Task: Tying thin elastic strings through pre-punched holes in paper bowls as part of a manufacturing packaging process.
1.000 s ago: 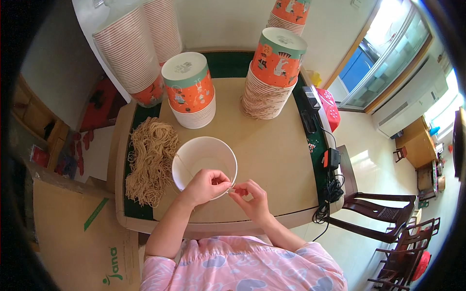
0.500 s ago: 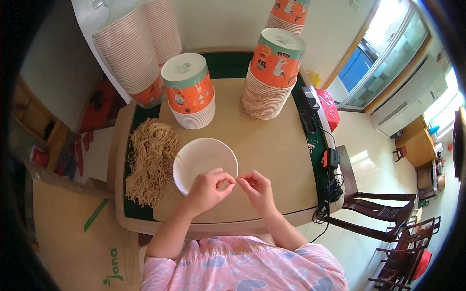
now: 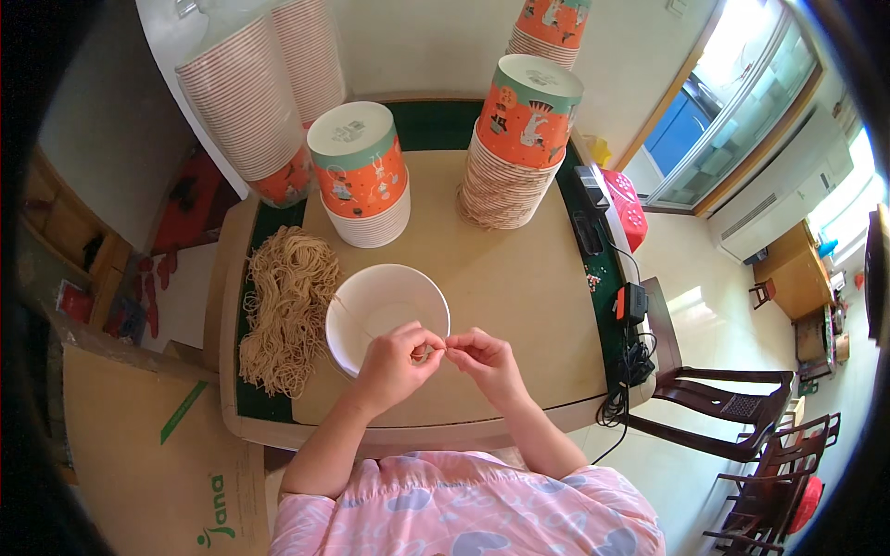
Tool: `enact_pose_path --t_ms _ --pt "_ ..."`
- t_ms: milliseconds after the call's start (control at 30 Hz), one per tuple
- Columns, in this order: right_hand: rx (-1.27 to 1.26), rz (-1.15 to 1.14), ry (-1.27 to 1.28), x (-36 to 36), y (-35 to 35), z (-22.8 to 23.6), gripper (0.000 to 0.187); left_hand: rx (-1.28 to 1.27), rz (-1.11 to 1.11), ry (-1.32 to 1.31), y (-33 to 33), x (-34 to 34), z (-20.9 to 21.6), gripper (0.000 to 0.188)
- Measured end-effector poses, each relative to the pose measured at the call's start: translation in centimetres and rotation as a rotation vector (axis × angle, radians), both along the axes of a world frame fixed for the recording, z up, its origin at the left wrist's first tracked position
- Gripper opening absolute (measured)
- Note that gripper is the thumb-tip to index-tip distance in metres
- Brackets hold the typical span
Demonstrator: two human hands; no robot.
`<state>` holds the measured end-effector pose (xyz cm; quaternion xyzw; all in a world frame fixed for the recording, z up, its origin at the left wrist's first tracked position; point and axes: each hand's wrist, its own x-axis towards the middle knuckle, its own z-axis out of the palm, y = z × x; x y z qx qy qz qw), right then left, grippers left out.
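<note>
My left hand (image 3: 393, 372) and my right hand (image 3: 486, 367) meet fingertip to fingertip at the near right rim of a white paper bucket (image 3: 375, 295). Both are closed in a pinch. A thin beige string (image 3: 357, 317) crosses the bucket's mouth toward my left hand, and a bit of it shows between the left thumb and fingers. What the right fingertips grip is too small to see clearly, though it seems to be the string's end. Left of the bucket lies a loose heap of beige string (image 3: 289, 310).
Upside-down stacks of orange and green paper buckets stand behind, one at centre left (image 3: 360, 176) and one at right (image 3: 524, 139). Wrapped bucket stacks (image 3: 243, 102) rise at far left. A power strip (image 3: 586, 208) and black cables (image 3: 634, 361) line the table's right edge. A cardboard box (image 3: 139, 445) stands at lower left.
Both pinching hands have shifted slightly left and stay together. The white bucket has also slid a little to the left.
</note>
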<state>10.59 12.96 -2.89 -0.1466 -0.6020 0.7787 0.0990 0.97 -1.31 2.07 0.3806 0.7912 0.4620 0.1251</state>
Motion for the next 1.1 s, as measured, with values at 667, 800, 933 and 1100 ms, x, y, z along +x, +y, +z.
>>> enact_pose_path --t_ms 667,800,933,1100 --pt "0.488 -0.163 0.101 0.1 -0.8 0.5 0.004 0.068 0.023 -0.048 0.0 0.1 -0.2 0.006" --pt "0.149 -0.115 0.022 -0.2 -0.3 -0.3 0.003 0.074 -0.014 -0.068 -0.2 0.1 0.1 0.006" --pt "0.192 -0.104 0.055 -0.4 -0.4 -0.5 0.007 0.069 -0.027 -0.059 -0.3 0.2 0.0 0.006" --pt "0.165 -0.056 0.035 0.0 -0.1 -0.7 0.007 0.047 -0.018 -0.051 -0.3 0.1 -0.1 0.006"
